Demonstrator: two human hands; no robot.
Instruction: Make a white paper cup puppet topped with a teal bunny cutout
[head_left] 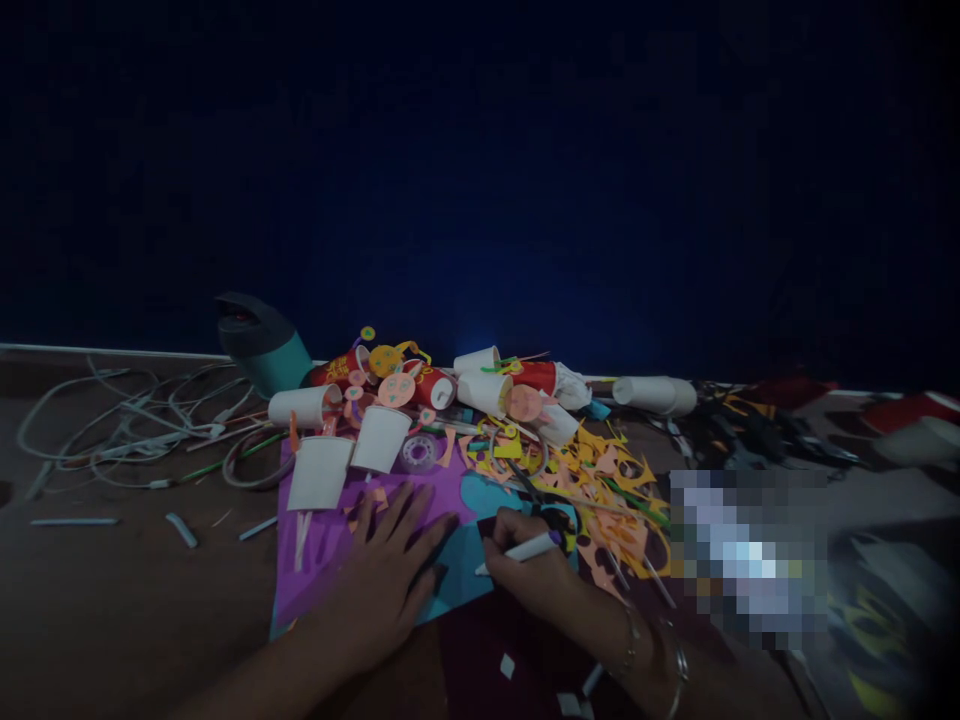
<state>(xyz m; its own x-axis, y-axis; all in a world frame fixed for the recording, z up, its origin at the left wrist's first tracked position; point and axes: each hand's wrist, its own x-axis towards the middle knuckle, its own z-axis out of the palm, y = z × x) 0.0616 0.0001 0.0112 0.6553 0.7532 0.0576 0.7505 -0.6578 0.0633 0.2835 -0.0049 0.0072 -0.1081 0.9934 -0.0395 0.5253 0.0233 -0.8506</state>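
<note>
My left hand (pixel 390 565) lies flat with fingers spread over a purple paper sheet (pixel 300 580) and the edge of a blue paper sheet (pixel 461 560). In my right hand (pixel 532 570) is a white marker (pixel 529 547) with a purple end, its tip pointing down at the blue paper. Two white paper cups (pixel 321 475) stand upside down beyond my left hand, the nearer one with thin sticks below it. A roll of clear tape (pixel 420 452) rests on the purple sheet. Scissors (pixel 551 515) with dark handles lie just past my right hand.
Yellow and orange paper scraps (pixel 619 500) heap up on the right. Red cups (pixel 424 385) and more white cups line the back by a dark blue wall. A teal bottle (pixel 274 355) leans at back left near tangled white cables (pixel 135 410). A blurred patch (pixel 742 555) covers something at right.
</note>
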